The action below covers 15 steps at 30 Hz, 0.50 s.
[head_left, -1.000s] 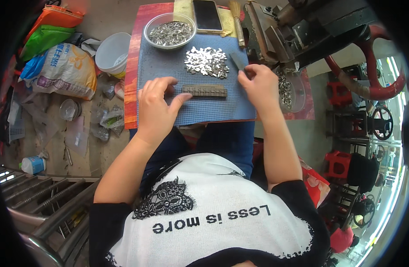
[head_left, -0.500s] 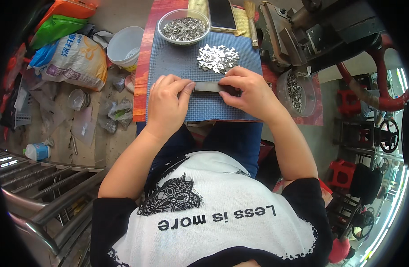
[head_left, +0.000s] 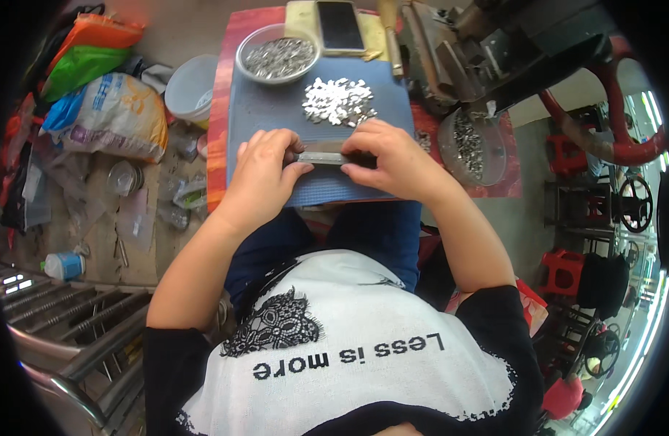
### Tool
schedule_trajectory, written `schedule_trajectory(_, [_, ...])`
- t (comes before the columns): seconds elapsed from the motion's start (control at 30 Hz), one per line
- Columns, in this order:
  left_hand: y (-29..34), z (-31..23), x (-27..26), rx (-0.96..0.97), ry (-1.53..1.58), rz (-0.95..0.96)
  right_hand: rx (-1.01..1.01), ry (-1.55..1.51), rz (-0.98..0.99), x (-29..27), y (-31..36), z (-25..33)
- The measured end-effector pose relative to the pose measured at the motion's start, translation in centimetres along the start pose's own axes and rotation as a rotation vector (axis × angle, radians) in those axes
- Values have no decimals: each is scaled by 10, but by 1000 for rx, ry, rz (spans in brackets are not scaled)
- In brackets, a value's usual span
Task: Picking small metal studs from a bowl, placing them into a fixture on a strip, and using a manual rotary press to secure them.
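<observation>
A short, flat grey metal bar (head_left: 321,157) lies crosswise between my hands, just above the blue textured mat. At its left end, the thumb and fingers of my left hand (head_left: 265,171) are closed. Gripping the right end is my right hand (head_left: 396,156), thumb in front and fingers behind, hiding that end. Any small piece at my left fingertips is too small to make out. Beyond the bar, a loose pile of small, shiny, pale metal pieces (head_left: 338,100) rests on the mat (head_left: 265,109). A clear round bowl (head_left: 241,64) of similar small dark-grey pieces stands at the far left.
A phone (head_left: 340,27) lies on a yellow pad behind the pile, with a brush (head_left: 391,40) beside it. To the right are a dark metal machine (head_left: 451,58) and a clear tub (head_left: 503,156) of metal pieces. A white bucket (head_left: 189,87) and sacks stand left.
The bar has tilted, showing a bright narrow edge towards me. My left fingers have shifted around its end, thumb lower. The whole view has moved slightly.
</observation>
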State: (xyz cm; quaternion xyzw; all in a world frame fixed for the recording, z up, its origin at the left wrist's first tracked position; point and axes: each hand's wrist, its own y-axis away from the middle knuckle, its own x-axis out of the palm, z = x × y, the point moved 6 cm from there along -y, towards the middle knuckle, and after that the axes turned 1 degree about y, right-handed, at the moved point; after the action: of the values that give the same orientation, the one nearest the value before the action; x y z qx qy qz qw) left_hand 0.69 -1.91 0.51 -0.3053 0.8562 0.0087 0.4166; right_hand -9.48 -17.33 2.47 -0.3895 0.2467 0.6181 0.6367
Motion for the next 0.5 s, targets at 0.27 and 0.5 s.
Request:
schedule_trajectory(0.27, [-110,-64,19,217,317,-81,340,160,-647,-123,29,-20])
schedule_trajectory(0.5, [-182,-106,93,227,395,-71,491,431,-714,-148,37,-52])
